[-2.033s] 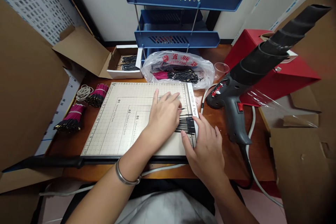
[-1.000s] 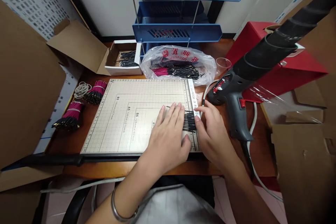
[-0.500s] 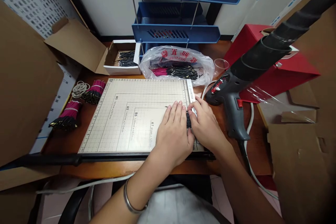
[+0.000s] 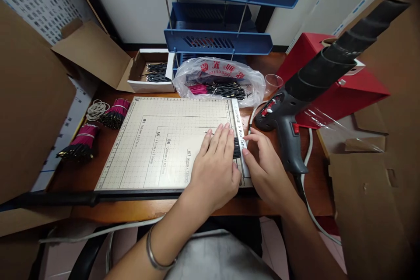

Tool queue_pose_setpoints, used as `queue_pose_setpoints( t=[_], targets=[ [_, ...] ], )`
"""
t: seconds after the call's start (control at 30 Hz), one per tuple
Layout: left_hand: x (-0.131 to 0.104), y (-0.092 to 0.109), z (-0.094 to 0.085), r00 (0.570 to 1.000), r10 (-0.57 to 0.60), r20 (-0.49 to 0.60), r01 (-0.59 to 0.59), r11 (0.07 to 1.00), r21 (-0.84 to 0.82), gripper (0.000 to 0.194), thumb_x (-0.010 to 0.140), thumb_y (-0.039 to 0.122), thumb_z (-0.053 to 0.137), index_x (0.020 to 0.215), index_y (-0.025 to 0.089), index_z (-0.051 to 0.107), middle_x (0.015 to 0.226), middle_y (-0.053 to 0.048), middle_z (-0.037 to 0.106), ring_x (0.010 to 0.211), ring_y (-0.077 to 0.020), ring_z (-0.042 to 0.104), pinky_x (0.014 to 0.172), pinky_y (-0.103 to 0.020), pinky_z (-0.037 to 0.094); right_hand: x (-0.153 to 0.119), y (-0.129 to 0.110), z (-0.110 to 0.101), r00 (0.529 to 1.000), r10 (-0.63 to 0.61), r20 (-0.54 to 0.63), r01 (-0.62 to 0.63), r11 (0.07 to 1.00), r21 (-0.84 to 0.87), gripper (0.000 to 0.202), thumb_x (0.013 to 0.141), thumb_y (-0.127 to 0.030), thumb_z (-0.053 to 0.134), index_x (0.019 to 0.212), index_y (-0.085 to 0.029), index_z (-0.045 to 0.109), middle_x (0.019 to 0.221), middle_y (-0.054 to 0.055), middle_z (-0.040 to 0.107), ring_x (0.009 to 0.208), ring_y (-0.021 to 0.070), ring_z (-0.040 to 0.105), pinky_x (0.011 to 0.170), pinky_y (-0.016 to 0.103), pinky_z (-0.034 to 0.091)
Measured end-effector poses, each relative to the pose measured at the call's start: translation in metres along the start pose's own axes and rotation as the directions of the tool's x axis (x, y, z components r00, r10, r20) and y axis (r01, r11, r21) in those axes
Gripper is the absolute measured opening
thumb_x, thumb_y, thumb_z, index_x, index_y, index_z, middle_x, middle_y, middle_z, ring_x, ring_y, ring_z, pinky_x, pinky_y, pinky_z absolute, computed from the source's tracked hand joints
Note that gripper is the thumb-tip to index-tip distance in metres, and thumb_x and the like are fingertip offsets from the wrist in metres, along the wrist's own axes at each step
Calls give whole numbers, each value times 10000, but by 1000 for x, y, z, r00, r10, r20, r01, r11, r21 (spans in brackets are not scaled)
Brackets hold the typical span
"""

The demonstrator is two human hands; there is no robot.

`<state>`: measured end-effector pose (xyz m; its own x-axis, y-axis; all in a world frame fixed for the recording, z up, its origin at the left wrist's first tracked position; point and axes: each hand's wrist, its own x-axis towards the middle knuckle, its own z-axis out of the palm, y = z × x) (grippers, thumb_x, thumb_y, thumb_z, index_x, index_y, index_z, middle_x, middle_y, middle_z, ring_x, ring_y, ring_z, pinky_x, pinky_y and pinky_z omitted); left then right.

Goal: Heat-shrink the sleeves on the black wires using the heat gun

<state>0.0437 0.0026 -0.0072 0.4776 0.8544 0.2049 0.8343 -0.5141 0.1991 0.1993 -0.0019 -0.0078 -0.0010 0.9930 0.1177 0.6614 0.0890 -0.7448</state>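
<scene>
My left hand [image 4: 215, 166] lies flat, fingers stretched out together, on the paper cutter's board [image 4: 154, 153]. Under it is a row of thin black wire-like pieces [image 4: 236, 148]; their ends show between its fingers and the white edge strip [image 4: 237, 118], and the rest is hidden. One thin dark tip pokes out past the fingertips on the far side. My right hand [image 4: 271, 168] is at the strip's right side, thumb and forefinger apart, their tips by the strip close to the black ends. I see nothing held between them.
Pink-and-black bundles [image 4: 82, 140] lie left of the board. Behind it are a white box [image 4: 151, 87] of black pieces, a plastic bag [image 4: 183, 81] and blue trays [image 4: 218, 41]. A heat gun [image 4: 292, 127] stands close on the right, before a red box [image 4: 367, 92]. The cutter's handle [image 4: 65, 200] runs along the front.
My right hand has drawn back to the right and towards me, off the black ends, and its fingers have opened. My left hand stays flat. The whole view has shifted slightly.
</scene>
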Motion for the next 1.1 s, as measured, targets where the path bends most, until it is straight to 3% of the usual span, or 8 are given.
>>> queue_pose_setpoints(
  t=[0.17, 0.33, 0.53, 0.7, 0.93, 1.1],
  targets=[
    [-33, 1, -12, 997, -38, -71, 39, 999, 16, 603, 1032, 316, 374, 1561, 25, 362, 1648, -147, 356, 1552, -276, 302, 1295, -496, 195, -2, 3, 6, 999, -35, 23, 36, 999, -30, 368, 996, -332, 434, 1348, -228, 468, 1528, 147, 465, 1444, 261, 420, 1199, 538, 339],
    [-53, 4, -6, 998, -12, -67, 12, 1000, 5, 570, 1051, 422, 408, 1520, 103, 463, 1616, -80, 435, 1507, -282, 391, 1288, -493, 204, -2, 2, 12, 999, -14, 35, 14, 1000, -26, 371, 995, -303, 409, 1355, -232, 461, 1520, 133, 472, 1443, 256, 418, 1195, 532, 350],
    [-50, 1, -1, 998, 7, -70, -5, 1000, 21, 562, 1062, 446, 383, 1490, 104, 506, 1597, -74, 465, 1481, -288, 429, 1271, -496, 236, -3, 0, 12, 998, 4, 60, -5, 1000, 25, 400, 969, -259, 422, 1369, -244, 442, 1505, 107, 483, 1416, 243, 437, 1194, 512, 356],
    [-51, 0, -2, 998, 25, -54, -24, 1000, 18, 587, 1058, 471, 390, 1505, 104, 489, 1612, -78, 441, 1494, -290, 409, 1261, -495, 269, 2, 4, 14, 997, 68, 29, -70, 996, 57, 422, 977, -323, 429, 1389, -228, 429, 1461, 125, 520, 1356, 271, 489, 1160, 536, 382],
    [-51, -2, -3, 999, 47, -11, -47, 999, 0, 646, 1048, 531, 386, 1509, 88, 479, 1620, -95, 432, 1511, -292, 376, 1260, -485, 283, 5, -3, 14, 997, 69, 42, -65, 994, -84, 412, 979, -296, 390, 1378, -227, 465, 1449, 130, 552, 1332, 302, 521, 1121, 561, 406],
    [-51, -3, -1, 997, 71, 0, -71, 997, 18, 698, 1038, 575, 382, 1524, 79, 454, 1638, -101, 400, 1526, -293, 350, 1266, -466, 264, 6, -4, 13, 999, 42, -8, -43, 995, -93, 402, 995, -330, 387, 1373, -221, 467, 1504, 123, 509, 1391, 289, 477, 1159, 548, 378]
  ],
)
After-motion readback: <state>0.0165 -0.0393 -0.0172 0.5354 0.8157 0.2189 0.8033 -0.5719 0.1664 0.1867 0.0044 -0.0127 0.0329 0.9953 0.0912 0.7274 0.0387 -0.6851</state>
